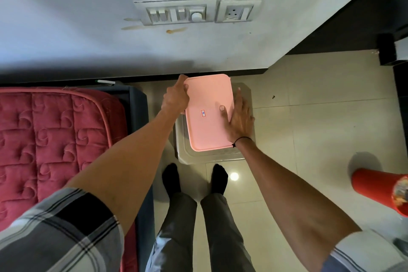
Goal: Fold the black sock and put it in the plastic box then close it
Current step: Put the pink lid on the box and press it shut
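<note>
A pink lid (208, 115) with a small sticker in its middle lies over the plastic box, which rests on a grey stool (220, 157) by the wall. The box body and anything inside it are hidden under the lid. My left hand (175, 96) is curled around the lid's far left edge. My right hand (239, 118) lies flat along the lid's right edge, thumb pressed on the top. No loose black sock shows; the only black socks in view are on my feet (194, 179) below the stool.
A bed with a red quilted mattress (55, 139) stands at the left. The white wall (154, 51) with a switch panel (176, 12) is just behind the stool. A red cone-shaped object (375, 187) lies on the tiled floor at the right. Dark furniture stands at the far right.
</note>
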